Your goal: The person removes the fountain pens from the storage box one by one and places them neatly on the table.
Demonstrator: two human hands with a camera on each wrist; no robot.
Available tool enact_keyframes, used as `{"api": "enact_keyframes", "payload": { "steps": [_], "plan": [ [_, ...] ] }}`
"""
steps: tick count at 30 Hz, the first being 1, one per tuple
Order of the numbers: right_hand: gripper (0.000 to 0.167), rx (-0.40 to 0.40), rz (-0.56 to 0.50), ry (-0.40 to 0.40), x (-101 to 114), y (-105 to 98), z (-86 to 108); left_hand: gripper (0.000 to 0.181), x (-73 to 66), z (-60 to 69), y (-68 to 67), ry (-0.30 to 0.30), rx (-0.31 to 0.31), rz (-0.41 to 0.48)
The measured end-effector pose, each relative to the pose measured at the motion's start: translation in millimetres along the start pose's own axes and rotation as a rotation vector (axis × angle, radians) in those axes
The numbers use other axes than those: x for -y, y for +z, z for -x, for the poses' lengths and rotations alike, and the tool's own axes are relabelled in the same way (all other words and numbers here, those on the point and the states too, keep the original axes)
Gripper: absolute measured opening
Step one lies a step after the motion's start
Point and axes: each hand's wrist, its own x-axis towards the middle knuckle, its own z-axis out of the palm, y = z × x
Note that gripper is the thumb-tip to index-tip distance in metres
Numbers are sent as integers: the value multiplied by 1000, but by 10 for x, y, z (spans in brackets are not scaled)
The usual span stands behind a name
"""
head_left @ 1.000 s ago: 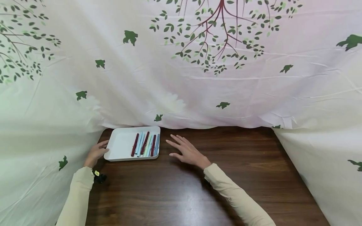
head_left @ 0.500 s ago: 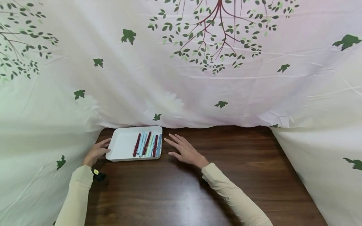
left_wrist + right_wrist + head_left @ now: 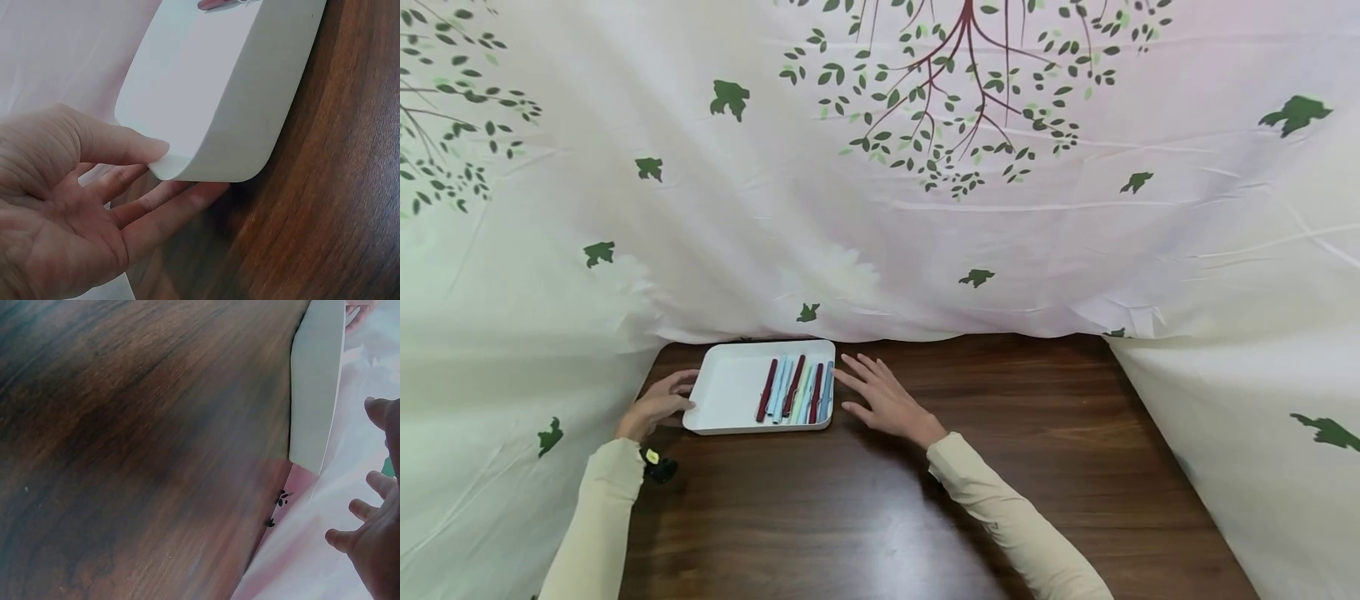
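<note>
White tray (image 3: 722, 390) is sitting between my two hands, at the far side of the dark wooden table (image 3: 820, 517). My left hand (image 3: 655, 407) is grasping its left end; the left wrist view is showing my thumb lying over the rim and my fingers reaching below, outside the wall. My right hand (image 3: 889, 404) is holding nothing, its fingers lying spread just beside the tray's right end. Whether a fingertip is touching there, I cannot tell.

Pens (image 3: 794, 392) in dark red, light blue, pale green and grey-blue are lying side by side in the tray, occupying the half nearer my right hand; bare tray floor is showing toward my left.

Printed cloth (image 3: 887, 267) is hanging close behind the tray, bounding the space beyond both hands and bearing a tree and green shapes. It is also hanging near my left hand and, well apart, past my right. A black object (image 3: 660, 469) with a yellow patch is sitting at my left wrist. Cream sleeves (image 3: 1011, 521) are covering both forearms.
</note>
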Motion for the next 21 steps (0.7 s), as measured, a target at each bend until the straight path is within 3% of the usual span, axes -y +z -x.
{"api": "enact_keyframes", "payload": {
  "steps": [9, 21],
  "plan": [
    [67, 23, 37, 5, -5, -6, -29, 77, -47, 0, 108, 43, 1, 21],
    [69, 51, -12, -27, 61, 38, -89, 77, -65, 11, 198, 55, 0, 18]
  ]
}}
